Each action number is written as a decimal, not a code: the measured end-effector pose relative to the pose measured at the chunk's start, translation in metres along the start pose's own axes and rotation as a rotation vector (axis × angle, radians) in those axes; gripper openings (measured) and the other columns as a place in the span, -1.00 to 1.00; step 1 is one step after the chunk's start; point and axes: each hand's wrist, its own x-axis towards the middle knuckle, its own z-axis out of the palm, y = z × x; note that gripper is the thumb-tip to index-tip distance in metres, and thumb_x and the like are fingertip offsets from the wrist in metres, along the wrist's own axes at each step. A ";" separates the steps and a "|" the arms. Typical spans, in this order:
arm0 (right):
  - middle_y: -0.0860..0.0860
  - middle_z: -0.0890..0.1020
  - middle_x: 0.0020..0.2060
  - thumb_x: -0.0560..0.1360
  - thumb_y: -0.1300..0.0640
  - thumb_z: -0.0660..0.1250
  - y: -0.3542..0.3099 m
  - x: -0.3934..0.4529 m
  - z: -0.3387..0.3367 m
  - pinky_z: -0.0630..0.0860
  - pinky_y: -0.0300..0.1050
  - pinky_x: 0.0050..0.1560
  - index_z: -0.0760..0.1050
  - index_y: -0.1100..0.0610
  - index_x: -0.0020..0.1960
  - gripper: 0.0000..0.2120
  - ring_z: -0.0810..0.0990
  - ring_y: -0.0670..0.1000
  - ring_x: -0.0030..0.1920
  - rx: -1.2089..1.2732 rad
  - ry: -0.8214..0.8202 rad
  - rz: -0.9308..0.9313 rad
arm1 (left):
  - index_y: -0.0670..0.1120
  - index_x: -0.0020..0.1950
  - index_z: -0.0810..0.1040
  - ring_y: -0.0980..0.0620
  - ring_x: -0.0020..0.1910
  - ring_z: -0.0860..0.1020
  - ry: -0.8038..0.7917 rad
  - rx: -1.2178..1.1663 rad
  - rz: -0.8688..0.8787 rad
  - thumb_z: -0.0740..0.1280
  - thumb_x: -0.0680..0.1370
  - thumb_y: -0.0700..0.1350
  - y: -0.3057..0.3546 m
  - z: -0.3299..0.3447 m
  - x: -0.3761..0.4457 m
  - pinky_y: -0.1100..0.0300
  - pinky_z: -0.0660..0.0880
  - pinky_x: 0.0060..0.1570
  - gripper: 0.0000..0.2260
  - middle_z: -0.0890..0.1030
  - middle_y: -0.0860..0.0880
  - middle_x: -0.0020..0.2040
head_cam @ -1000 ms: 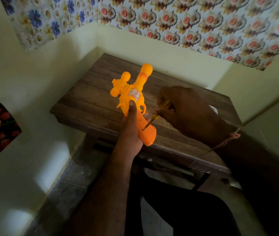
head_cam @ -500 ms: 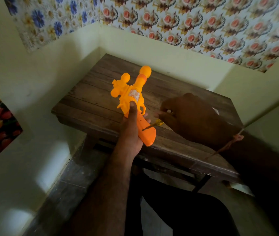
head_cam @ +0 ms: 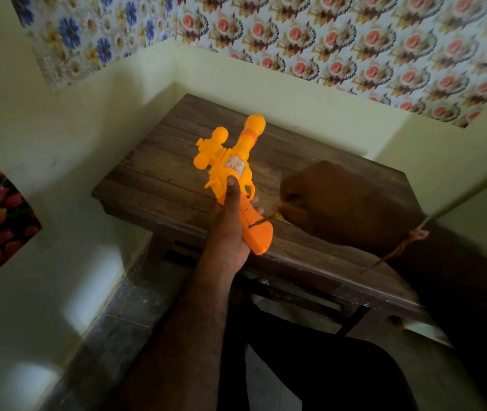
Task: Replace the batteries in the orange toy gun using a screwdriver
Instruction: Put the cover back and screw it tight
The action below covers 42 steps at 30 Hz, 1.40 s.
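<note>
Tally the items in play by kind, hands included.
Toy gun: 1
Screwdriver: 1
Hands: 2, left hand and right hand
Table: 1
Total: 5

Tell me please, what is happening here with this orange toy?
A person holds the orange toy gun in the left hand, above a wooden table, with the barrel pointing away. The right hand holds a small screwdriver whose tip is set against the side of the grip, apparently at a screw. The grip looks closed, and no batteries are visible.
</note>
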 end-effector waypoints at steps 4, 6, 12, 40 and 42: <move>-0.09 0.53 -0.33 0.54 -0.09 0.19 -0.005 0.001 0.000 0.46 -0.12 -0.25 0.55 0.08 -0.07 -0.72 0.47 -0.09 -0.32 -0.027 0.017 -0.037 | 0.10 0.39 0.45 -0.09 0.21 0.60 0.015 0.014 0.003 0.49 0.05 0.48 -0.001 -0.001 0.001 -0.23 0.46 0.26 -0.02 0.59 -0.07 0.29; -0.18 0.45 -0.36 0.48 -0.07 0.30 -0.005 -0.001 -0.002 0.39 -0.29 -0.29 0.49 0.04 0.00 -0.80 0.43 -0.20 -0.34 0.031 -0.028 -0.041 | 0.13 0.33 0.48 -0.01 0.11 0.65 0.013 0.007 0.001 0.50 0.00 0.48 0.000 -0.002 0.000 -0.13 0.52 0.17 -0.05 0.62 -0.04 0.23; -0.04 0.55 -0.32 0.51 -0.10 0.13 -0.003 0.003 -0.003 0.37 -0.13 -0.25 0.57 0.12 -0.12 -0.64 0.44 -0.08 -0.33 -0.049 -0.038 -0.072 | 0.14 0.33 0.48 -0.05 0.17 0.63 -0.002 -0.019 0.011 0.50 0.01 0.48 -0.002 -0.001 0.004 -0.19 0.48 0.22 -0.06 0.62 -0.04 0.25; -0.17 0.54 -0.22 0.52 -0.12 0.26 -0.003 -0.001 0.011 0.28 -0.26 -0.20 0.52 0.01 0.08 -0.75 0.51 -0.16 -0.19 -0.066 0.023 -0.097 | -0.05 0.29 0.52 0.03 -0.18 0.61 0.037 -0.068 0.059 0.26 0.56 0.21 -0.005 -0.007 0.014 -0.03 0.56 -0.05 -0.57 0.66 -0.01 -0.16; -0.24 0.38 -0.35 0.47 -0.01 0.36 -0.003 -0.001 0.010 0.23 -0.33 -0.30 0.46 -0.01 0.04 -0.82 0.42 -0.22 -0.29 -0.027 -0.022 -0.092 | -0.09 0.35 0.48 0.06 -0.23 0.59 0.052 -0.049 0.062 0.28 0.54 0.23 -0.004 -0.006 0.012 0.06 0.53 -0.15 -0.48 0.63 -0.01 -0.18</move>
